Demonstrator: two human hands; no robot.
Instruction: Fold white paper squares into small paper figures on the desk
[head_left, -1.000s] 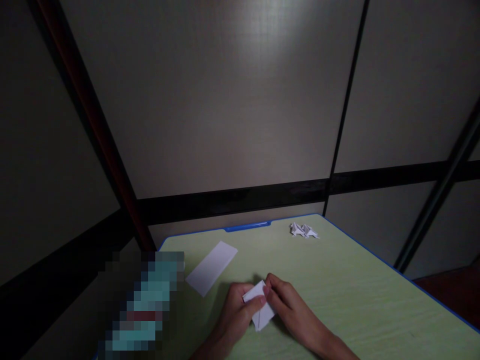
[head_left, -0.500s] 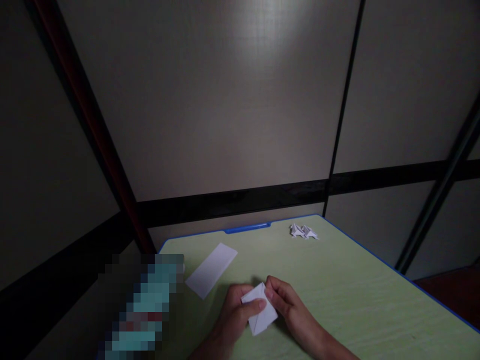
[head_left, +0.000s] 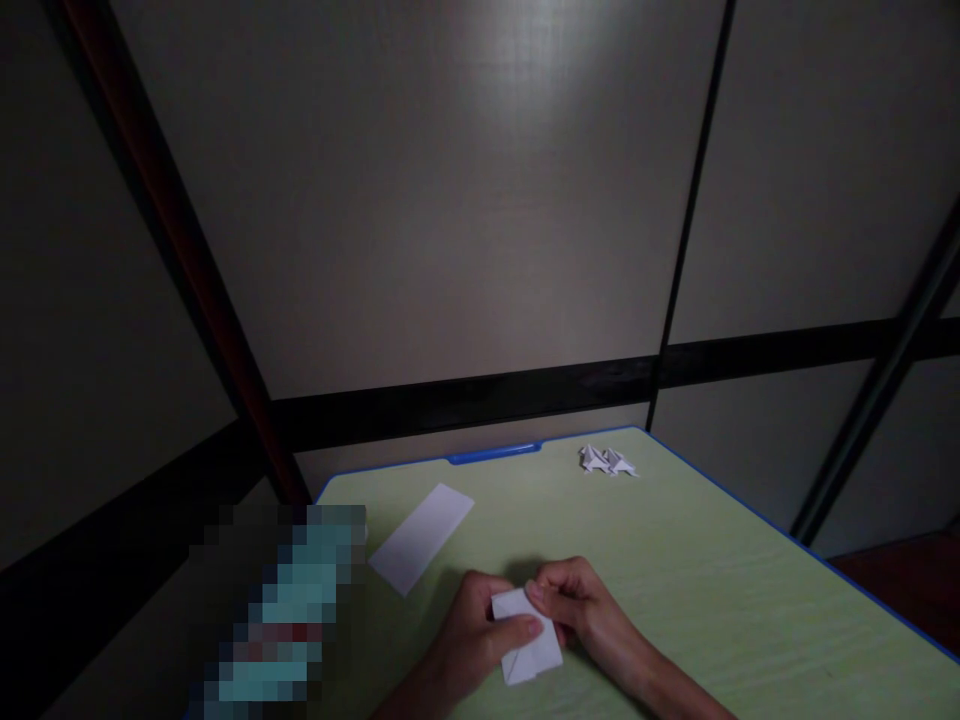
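Both hands meet over a small white folded sheet of paper [head_left: 527,640] lying on the pale green surface with a blue rim [head_left: 675,560], near the front edge and a little left of centre. The left hand [head_left: 480,640] pinches the paper's left side, thumb laid flat across its top; the right hand [head_left: 581,615] closes its fingertips [head_left: 536,592] on the far upper corner, so each grip is clenched on the paper. Compared with a second ago the paper has dropped from a raised, tilted hold to lying flatter against the surface, and the right fingers have curled down over its top edge, which reads as a crease being pressed in.

A flat white rectangular strip of paper [head_left: 420,537] lies apart to the far left, close to the surface's left edge and beside a blurred-out patch. A small cluster of folded white paper figures [head_left: 606,460] sits well apart at the far right corner. Between them and to the right of the hands the green surface is open, though the right edge slants in close behind
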